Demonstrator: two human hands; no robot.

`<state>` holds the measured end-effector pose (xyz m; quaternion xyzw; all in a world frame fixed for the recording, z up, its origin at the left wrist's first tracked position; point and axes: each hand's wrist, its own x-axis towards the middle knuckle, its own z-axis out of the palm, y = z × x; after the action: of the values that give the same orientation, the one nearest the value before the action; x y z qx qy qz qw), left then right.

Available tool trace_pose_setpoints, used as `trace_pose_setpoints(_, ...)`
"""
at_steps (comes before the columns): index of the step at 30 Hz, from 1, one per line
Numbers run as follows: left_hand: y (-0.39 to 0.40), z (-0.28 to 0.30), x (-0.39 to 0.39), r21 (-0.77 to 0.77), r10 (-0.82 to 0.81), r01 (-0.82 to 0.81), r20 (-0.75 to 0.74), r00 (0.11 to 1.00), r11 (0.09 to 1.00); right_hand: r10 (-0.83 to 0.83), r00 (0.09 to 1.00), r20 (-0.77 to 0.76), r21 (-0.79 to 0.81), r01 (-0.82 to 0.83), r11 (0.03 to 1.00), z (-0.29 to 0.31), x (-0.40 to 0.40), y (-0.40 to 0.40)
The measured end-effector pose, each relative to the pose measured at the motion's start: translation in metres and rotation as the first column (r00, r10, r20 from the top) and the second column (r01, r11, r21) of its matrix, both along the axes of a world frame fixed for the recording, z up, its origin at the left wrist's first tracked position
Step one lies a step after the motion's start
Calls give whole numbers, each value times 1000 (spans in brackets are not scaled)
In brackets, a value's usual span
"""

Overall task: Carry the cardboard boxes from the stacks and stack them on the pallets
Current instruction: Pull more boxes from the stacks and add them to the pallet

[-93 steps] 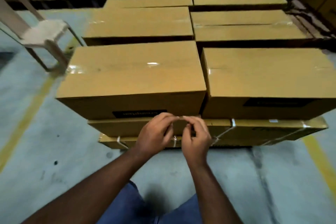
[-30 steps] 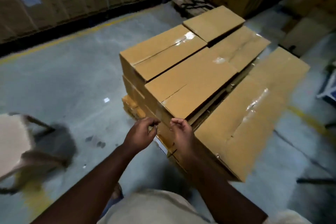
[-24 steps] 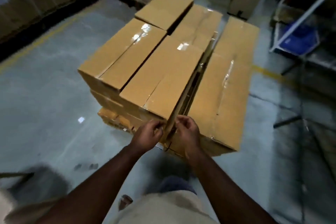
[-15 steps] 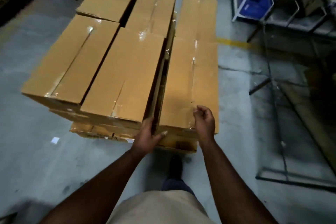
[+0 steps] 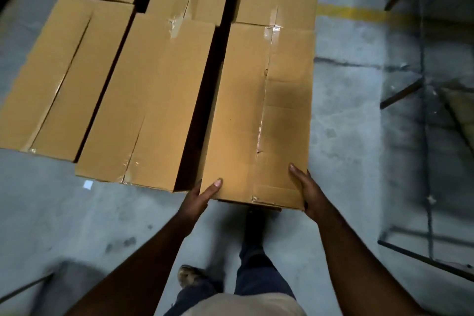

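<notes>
Progress: top layer mostly laid. Five other cardboard boxes (image 5: 159, 100) already flat in rows left of and beyond the held box (image 5: 259, 115); pallet itself hidden under them. Held box is the rightmost one, nearest the person. Can't tell if it's being set down or lifted off, so what's left is unclear; source stacks not in view.

Left hand (image 5: 198, 199) on near-left corner of held box, thumb on top, rest under/behind. Right hand (image 5: 307, 192) flat against near-right side. Both grips holding the box, clamped from the two sides.

Orientation: held box's long axis runs away from person, parallel w/ neighbours; taped seam (image 5: 264, 100) along that axis, top face up. Dark gap separates it from the box to its left. Concrete floor (image 5: 346, 136) to its right.
</notes>
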<state>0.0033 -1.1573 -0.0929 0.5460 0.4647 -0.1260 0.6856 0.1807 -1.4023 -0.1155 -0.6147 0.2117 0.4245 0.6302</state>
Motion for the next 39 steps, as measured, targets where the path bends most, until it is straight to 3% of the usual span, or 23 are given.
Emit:
trace_pose_setpoints(7,2,5,-2,174,245,-238,-19,969,956,49,999,21,56,-50,997,-11,-1,30)
trace_pose_setpoints(11,-10,10,5,240,428,-409,-31,903,881,56,998,19,69,-57,996,-14,-9,40)
trace_pose_setpoints(15,-15,19,10,314,514,-472,-60,856,824,38,999,28,85,-40,996,-11,-15,50)
trace_pose_setpoints(22,-1,30,7,423,249,-107,-294,923,900,50,997,59,-1,-50,999,-2,-19,52)
trace_pose_setpoints(26,11,40,3,301,-39,147,-338,940,942,68,975,210,-201,-25,979,10,-18,56)
trace_pose_setpoints(28,20,47,-2,354,-215,329,-324,921,875,149,922,358,-365,-9,931,18,-22,65)
trace_pose_setpoints(30,30,50,-12,484,-334,484,-365,869,729,292,837,463,-544,8,839,25,-32,80)
trace_pose_setpoints(32,41,47,-21,620,-349,492,-347,870,611,444,751,490,-664,-9,748,29,-41,98)
trace_pose_setpoints(34,55,44,-30,726,-369,414,-233,900,549,538,707,459,-740,-31,672,31,-49,113)
trace_pose_setpoints(37,80,39,-43,757,-420,283,-13,907,588,580,708,402,-818,-7,575,29,-54,124)
trace_pose_setpoints(39,103,39,-57,763,-435,242,56,899,599,633,676,377,-881,50,471,31,-64,136)
